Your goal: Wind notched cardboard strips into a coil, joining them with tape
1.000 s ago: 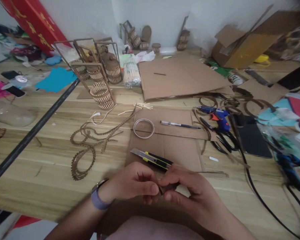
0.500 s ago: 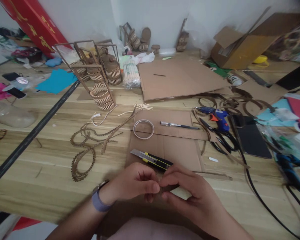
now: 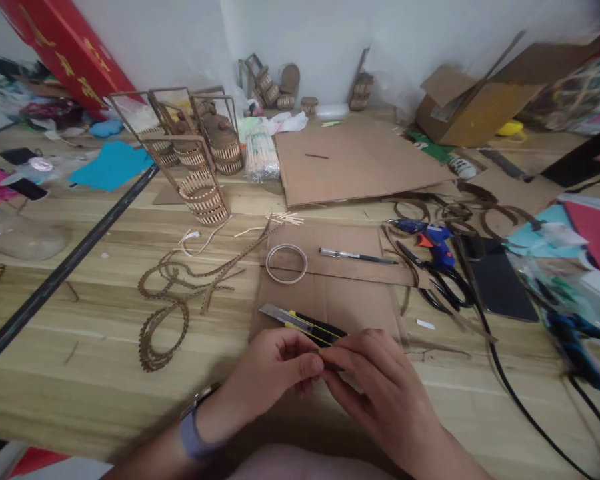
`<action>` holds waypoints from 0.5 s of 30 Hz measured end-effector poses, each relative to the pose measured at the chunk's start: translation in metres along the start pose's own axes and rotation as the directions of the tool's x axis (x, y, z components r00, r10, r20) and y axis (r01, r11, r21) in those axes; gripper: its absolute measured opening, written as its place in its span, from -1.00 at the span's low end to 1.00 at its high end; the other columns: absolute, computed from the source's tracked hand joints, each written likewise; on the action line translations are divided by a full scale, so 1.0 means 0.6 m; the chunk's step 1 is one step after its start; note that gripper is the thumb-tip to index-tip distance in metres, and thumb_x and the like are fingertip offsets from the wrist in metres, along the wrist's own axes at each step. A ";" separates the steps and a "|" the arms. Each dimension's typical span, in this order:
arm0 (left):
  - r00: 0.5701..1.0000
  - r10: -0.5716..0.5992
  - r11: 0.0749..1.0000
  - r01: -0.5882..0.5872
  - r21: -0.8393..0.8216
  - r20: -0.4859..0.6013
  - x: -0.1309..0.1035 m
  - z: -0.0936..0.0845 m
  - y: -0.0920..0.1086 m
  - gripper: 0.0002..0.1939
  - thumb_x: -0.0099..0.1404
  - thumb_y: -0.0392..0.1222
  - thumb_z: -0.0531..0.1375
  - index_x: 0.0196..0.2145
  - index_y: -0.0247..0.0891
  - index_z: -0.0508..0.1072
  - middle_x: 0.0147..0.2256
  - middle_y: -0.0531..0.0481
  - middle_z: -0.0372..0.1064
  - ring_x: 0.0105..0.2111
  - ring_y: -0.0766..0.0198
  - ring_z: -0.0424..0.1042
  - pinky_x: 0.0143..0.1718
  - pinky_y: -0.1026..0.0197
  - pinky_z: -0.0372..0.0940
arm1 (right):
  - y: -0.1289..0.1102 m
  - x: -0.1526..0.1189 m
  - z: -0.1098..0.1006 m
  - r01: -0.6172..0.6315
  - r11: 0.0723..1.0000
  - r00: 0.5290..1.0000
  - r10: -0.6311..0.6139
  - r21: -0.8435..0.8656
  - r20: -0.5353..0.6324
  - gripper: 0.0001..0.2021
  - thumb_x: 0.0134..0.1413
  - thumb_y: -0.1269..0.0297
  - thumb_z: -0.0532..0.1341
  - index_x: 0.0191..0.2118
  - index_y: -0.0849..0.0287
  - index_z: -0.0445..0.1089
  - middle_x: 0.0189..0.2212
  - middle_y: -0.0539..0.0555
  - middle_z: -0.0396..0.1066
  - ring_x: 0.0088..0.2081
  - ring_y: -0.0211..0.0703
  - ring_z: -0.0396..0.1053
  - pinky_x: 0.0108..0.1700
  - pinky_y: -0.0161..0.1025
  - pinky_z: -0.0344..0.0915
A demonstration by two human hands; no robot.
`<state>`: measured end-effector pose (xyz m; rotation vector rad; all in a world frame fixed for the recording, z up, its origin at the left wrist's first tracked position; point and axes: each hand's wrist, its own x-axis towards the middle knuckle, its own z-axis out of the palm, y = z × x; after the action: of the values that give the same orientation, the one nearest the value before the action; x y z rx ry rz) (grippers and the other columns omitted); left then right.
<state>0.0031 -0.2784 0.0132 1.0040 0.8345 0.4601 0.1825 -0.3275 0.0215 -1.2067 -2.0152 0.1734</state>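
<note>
Thumb and fingers of my left hand (image 3: 285,367) are pinched together, touching the fingertips of my right hand (image 3: 380,383). Between them is a small brown cardboard piece (image 3: 333,366), mostly hidden by the fingers. Just beyond the hands a yellow and black utility knife (image 3: 305,325), blade out, lies on a cardboard sheet (image 3: 330,300). A roll of tape (image 3: 287,264) and a pen (image 3: 357,256) rest farther up that sheet. To the left, corrugated cardboard strips (image 3: 165,327) lie curled on the table.
Small slatted baskets with tall handles (image 3: 205,200) stand at the back left. On the right are black scissors (image 3: 437,280), a blue glue gun (image 3: 437,243), a phone (image 3: 500,277) and a black cable (image 3: 500,367). A large cardboard sheet (image 3: 360,160) and an open box (image 3: 460,113) lie behind.
My right hand's fingers have closed in toward the left fingertips, covering more of the brown piece. The view has shifted slightly; things on the table stay in place.
</note>
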 end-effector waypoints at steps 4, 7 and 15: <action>1.000 0.003 1.000 -0.004 0.025 0.028 -0.001 -0.006 0.002 -0.49 0.09 0.19 0.36 -0.33 -0.39 0.46 -0.49 0.04 0.35 -0.55 0.40 0.27 -0.51 0.33 0.19 | 0.000 0.000 -0.001 0.003 0.998 1.000 -0.003 0.065 0.005 -0.92 0.25 0.37 0.20 -0.18 0.15 0.43 -0.37 0.06 0.47 -0.37 -0.20 0.39 -0.32 -0.24 0.31; 0.998 0.039 0.998 -0.042 0.052 0.049 -0.005 -0.006 0.005 -0.54 0.15 0.16 0.32 -0.33 -0.38 0.46 -0.50 0.04 0.35 -0.54 0.40 0.28 -0.49 0.33 0.19 | 0.000 0.003 -0.003 -0.007 0.991 1.000 0.009 0.133 -0.018 -0.89 0.29 0.32 0.17 -0.17 0.15 0.44 -0.38 0.06 0.47 -0.37 -0.21 0.40 -0.33 -0.25 0.36; 0.981 0.033 0.999 -0.026 -0.040 0.193 -0.007 -0.006 0.002 -0.45 0.11 0.26 0.31 -0.28 -0.35 0.47 -0.53 0.10 0.29 -0.61 0.46 0.21 -0.56 0.38 0.14 | -0.004 0.009 -0.014 -0.010 0.984 0.994 0.029 0.179 -0.103 -0.86 0.22 0.19 0.26 -0.20 0.04 0.56 -0.43 0.04 0.44 -0.36 -0.17 0.41 -0.36 -0.20 0.38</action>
<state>-0.0022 -0.2786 0.0148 1.0106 0.6351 0.3948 0.1849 -0.3265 0.0313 -1.1003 -1.8547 0.2877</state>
